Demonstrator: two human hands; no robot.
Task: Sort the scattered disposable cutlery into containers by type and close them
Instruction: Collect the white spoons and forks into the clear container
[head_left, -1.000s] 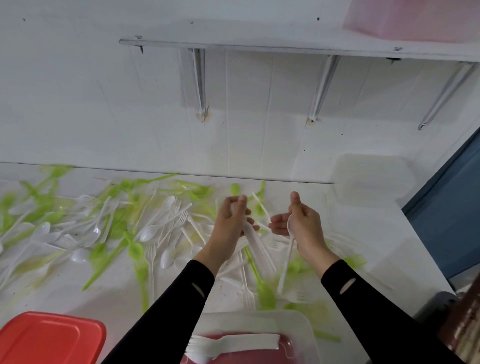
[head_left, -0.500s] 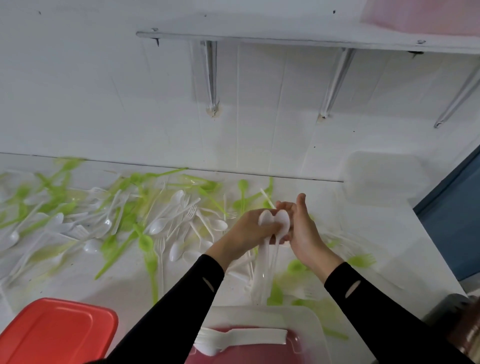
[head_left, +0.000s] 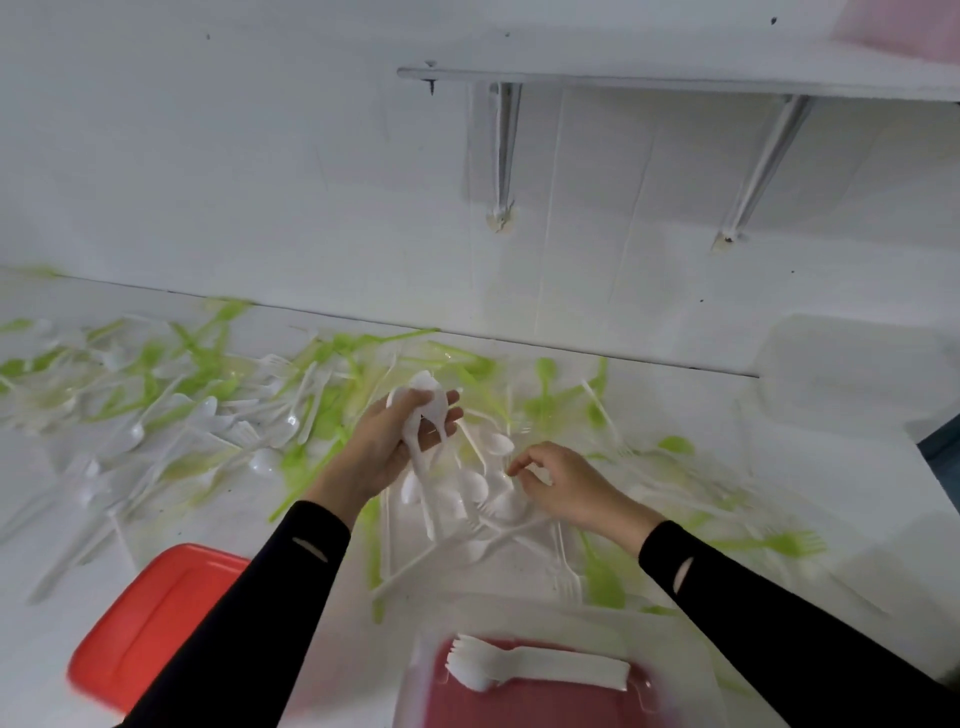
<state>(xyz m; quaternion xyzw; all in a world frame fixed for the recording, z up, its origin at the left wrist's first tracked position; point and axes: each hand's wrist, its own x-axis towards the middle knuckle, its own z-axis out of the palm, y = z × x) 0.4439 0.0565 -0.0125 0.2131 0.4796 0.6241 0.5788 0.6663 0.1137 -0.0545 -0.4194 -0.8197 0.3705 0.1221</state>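
**A:** Most of the cutlery is unsorted. Green pieces (head_left: 602, 582) and white pieces (head_left: 208, 410) lie mixed across the table (head_left: 47, 649), from the far left to the right edge.

**B:** Is anything sorted?

**A:** One small stack of white forks (head_left: 535, 667) lies in the clear container (head_left: 519, 610) at the near edge. Its red lid (head_left: 150, 623) lies beside it, so it isn't closed.

**B:** And the hands?

**A:** The left hand (head_left: 405, 441) grips a bundle of white spoons (head_left: 423, 410), bowls up, above the pile. The right hand (head_left: 566, 488) hovers just over the loose white pieces, fingers loosely curled, with nothing visible in it.

**B:** So it's early?

**A:** I'd say so. Another clear tub (head_left: 852, 374) sits far right; I cannot tell its contents.
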